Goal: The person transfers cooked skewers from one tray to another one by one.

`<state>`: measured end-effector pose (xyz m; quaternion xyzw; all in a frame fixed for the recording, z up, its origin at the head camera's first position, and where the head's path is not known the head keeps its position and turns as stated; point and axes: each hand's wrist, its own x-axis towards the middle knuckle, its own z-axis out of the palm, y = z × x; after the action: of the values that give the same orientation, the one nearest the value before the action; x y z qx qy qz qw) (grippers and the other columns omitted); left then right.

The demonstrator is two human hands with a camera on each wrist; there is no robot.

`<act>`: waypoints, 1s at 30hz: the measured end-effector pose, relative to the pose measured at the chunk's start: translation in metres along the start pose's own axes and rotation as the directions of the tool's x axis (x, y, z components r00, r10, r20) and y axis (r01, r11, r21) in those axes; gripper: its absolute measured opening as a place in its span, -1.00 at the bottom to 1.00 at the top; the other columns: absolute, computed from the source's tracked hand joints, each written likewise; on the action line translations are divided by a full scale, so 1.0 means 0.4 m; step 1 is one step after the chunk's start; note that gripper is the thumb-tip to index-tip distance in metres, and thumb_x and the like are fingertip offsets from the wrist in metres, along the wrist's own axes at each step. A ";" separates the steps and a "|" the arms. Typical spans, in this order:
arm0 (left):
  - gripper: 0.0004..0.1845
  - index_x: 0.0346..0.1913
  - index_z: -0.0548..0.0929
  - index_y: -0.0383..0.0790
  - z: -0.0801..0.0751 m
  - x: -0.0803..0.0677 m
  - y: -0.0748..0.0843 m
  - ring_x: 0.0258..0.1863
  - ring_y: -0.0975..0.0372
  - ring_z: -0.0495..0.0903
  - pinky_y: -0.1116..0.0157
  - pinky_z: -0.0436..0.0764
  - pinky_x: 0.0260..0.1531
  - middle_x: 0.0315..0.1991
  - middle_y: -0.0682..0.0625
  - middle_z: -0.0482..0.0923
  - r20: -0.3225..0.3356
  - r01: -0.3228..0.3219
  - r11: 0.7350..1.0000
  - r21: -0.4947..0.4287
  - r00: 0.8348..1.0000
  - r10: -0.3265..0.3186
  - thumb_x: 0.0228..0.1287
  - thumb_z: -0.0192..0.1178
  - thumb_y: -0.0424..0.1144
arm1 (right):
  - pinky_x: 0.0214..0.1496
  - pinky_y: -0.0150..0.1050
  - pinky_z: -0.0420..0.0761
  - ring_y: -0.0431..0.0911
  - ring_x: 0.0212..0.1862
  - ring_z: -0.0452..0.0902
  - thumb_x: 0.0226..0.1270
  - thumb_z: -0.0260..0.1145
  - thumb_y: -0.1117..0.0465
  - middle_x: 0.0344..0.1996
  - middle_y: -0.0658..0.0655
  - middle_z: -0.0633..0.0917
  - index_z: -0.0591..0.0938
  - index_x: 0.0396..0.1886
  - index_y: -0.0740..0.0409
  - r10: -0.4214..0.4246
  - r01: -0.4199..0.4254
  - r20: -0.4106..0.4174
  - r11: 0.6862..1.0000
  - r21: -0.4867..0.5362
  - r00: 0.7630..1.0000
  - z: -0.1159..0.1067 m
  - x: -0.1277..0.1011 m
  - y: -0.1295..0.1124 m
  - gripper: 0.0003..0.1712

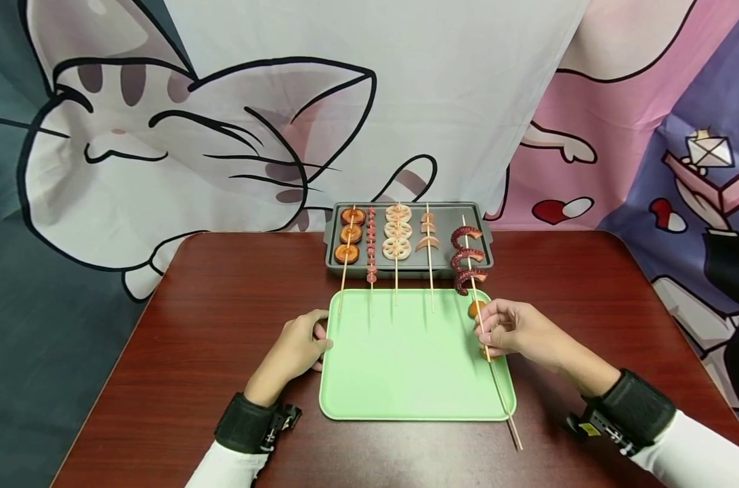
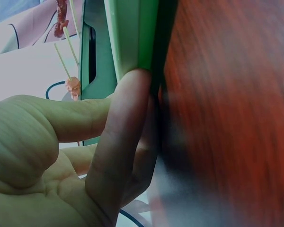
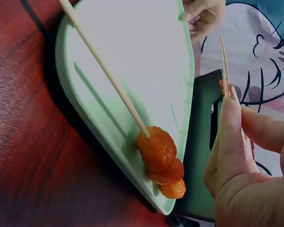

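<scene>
Across the dark red table [image 1: 223, 325] we have the green tray [image 1: 406, 366] squarely before us, and our left hand [image 1: 296, 349] rests against its left edge with fingers loosely curled on the rim, seemingly to steady it. Our right hand [image 1: 515, 332] hovers over the sausage skewer [image 1: 497, 386] lying along the tray's right side; whether the fingers pinch it we cannot tell. Behind, the grey baking tray [image 1: 408, 264] holds five more skewers [image 1: 396, 251] whose sticks overhang the green tray's far edge.
</scene>
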<state>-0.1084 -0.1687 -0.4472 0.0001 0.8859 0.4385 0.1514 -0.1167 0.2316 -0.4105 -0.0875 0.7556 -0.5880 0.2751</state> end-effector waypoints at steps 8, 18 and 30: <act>-0.44 0.39 0.47 -0.37 0.002 0.001 0.001 -0.61 0.15 0.59 0.28 0.74 -0.63 -0.31 -0.14 0.48 0.000 0.008 1.000 0.001 1.000 -0.008 0.35 0.27 -0.54 | -0.16 -0.12 0.85 -0.10 -0.23 0.73 0.37 0.34 0.46 -0.23 0.30 0.67 0.41 0.04 0.60 -0.008 0.008 0.035 1.000 -0.004 0.999 0.011 -0.027 0.003 -0.61; -0.44 0.39 0.47 -0.37 0.001 0.002 0.001 -0.62 0.15 0.60 0.27 0.74 -0.63 -0.31 -0.15 0.48 -0.002 0.002 1.000 0.006 1.000 -0.002 0.34 0.27 -0.54 | -0.20 -0.13 0.85 -0.13 -0.24 0.72 0.36 0.31 0.50 -0.27 0.22 0.66 0.41 -0.01 0.58 -0.041 0.041 0.044 0.999 0.001 0.998 0.031 -0.059 0.012 -0.68; -0.44 0.39 0.48 -0.39 0.001 0.003 0.001 -0.62 0.16 0.60 0.27 0.74 -0.63 -0.31 -0.14 0.48 -0.001 -0.002 1.000 0.004 1.000 0.002 0.33 0.28 -0.54 | -0.28 -0.16 0.85 -0.19 -0.32 0.69 0.32 0.39 0.49 -0.34 0.15 0.65 0.45 -0.07 0.58 -0.059 0.060 0.020 0.998 -0.035 0.998 0.068 -0.098 0.037 -0.67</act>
<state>-0.1095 -0.1679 -0.4475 0.0011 0.8868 0.4371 0.1502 -0.0673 0.2310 -0.4165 -0.1205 0.7605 -0.5814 0.2629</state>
